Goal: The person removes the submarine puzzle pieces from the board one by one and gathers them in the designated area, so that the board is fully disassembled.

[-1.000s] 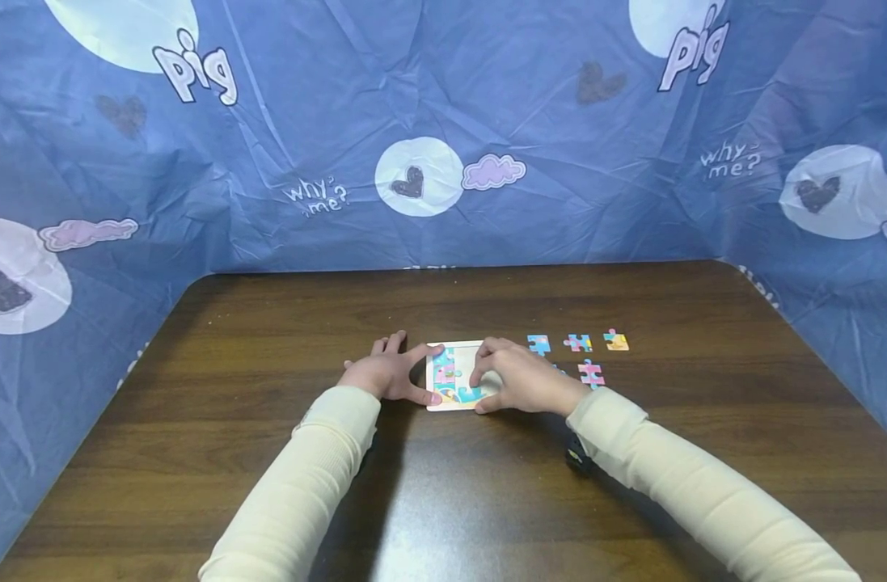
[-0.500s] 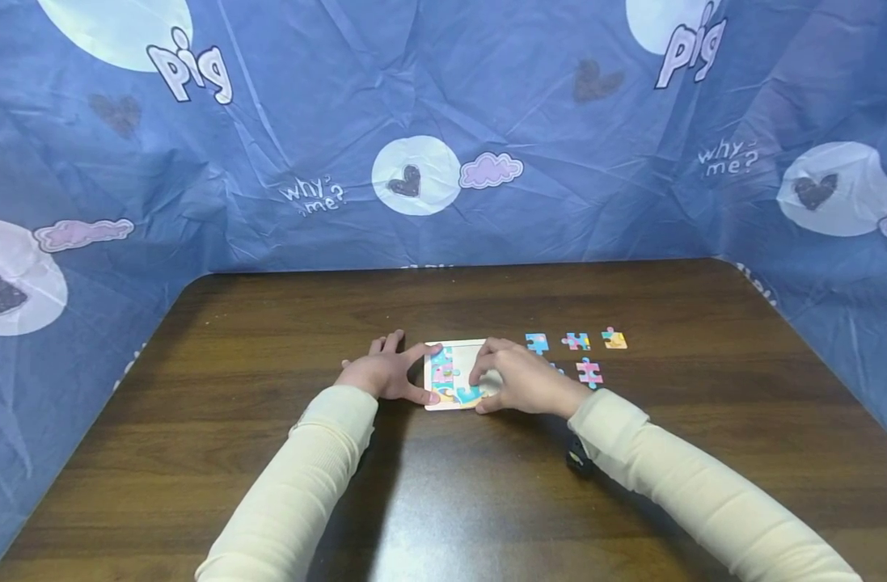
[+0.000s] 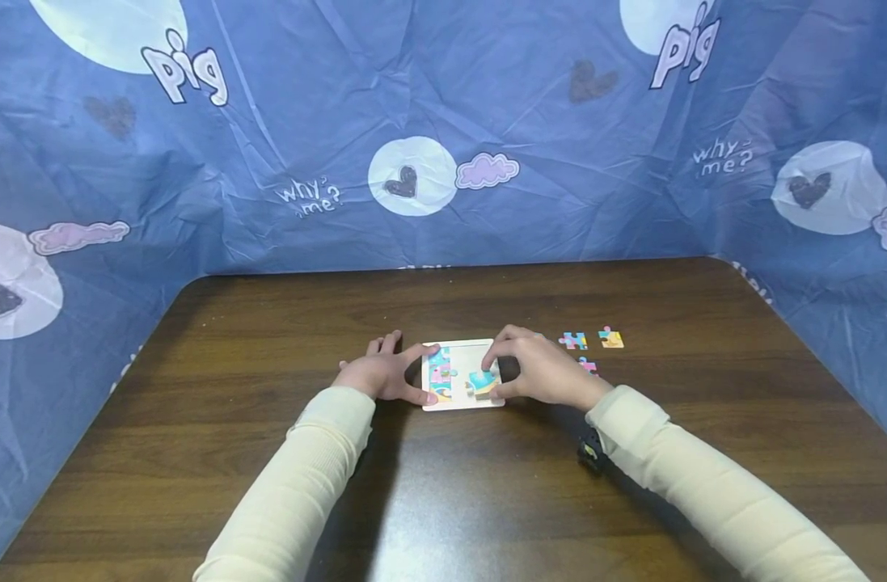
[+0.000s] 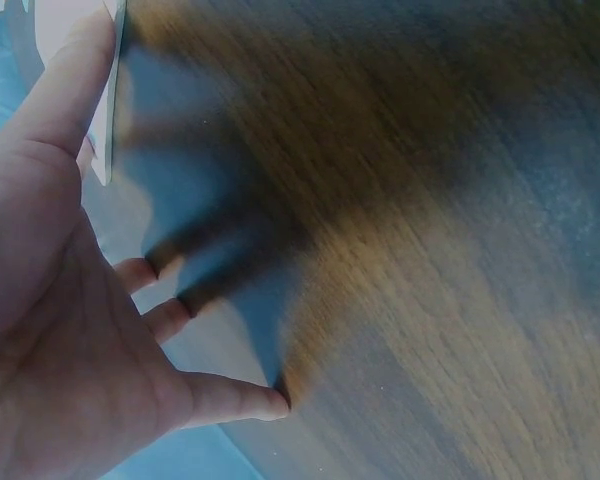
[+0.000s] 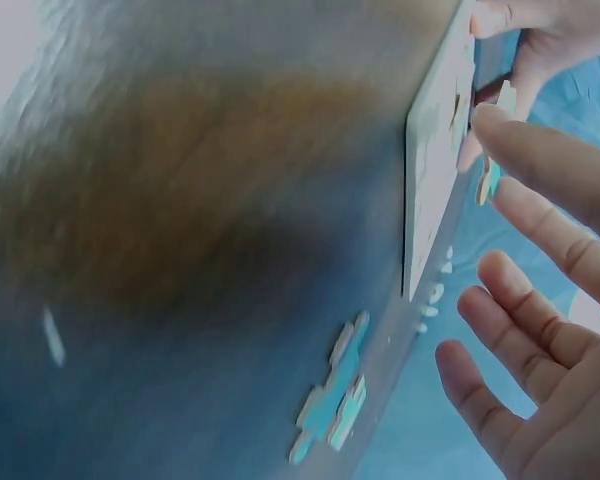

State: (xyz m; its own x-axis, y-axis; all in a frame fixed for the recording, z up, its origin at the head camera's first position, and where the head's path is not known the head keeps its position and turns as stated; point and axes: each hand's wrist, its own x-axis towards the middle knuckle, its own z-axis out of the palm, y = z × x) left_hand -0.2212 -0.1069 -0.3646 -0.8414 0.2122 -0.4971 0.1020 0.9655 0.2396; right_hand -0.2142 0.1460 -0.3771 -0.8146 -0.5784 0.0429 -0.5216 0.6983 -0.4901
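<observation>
A small white puzzle tray (image 3: 463, 356) lies on the table, with a column of colourful pieces (image 3: 441, 373) set along its left side. My left hand (image 3: 378, 376) has its fingers spread. Its thumb and index finger press on the tray's left border, and the other fingertips touch the table in the left wrist view. Over the tray's lower right part, my right hand (image 3: 548, 370) pinches a blue and yellow puzzle piece (image 3: 481, 381) between thumb and finger. The right wrist view catches this puzzle piece (image 5: 488, 180) nearly edge-on, tilted and apart from the tray.
Loose puzzle pieces lie right of the tray, among them a blue-pink one (image 3: 574, 340), a yellow one (image 3: 610, 338) and a partly covered pink one (image 3: 587, 366). My right hand hides others. A blue printed cloth (image 3: 414, 97) surrounds the wooden table (image 3: 443, 485).
My right hand has moved right, lifting the puzzle piece from the tray's lower part and tilting it. It now covers more loose pieces. The left hand stays on the tray.
</observation>
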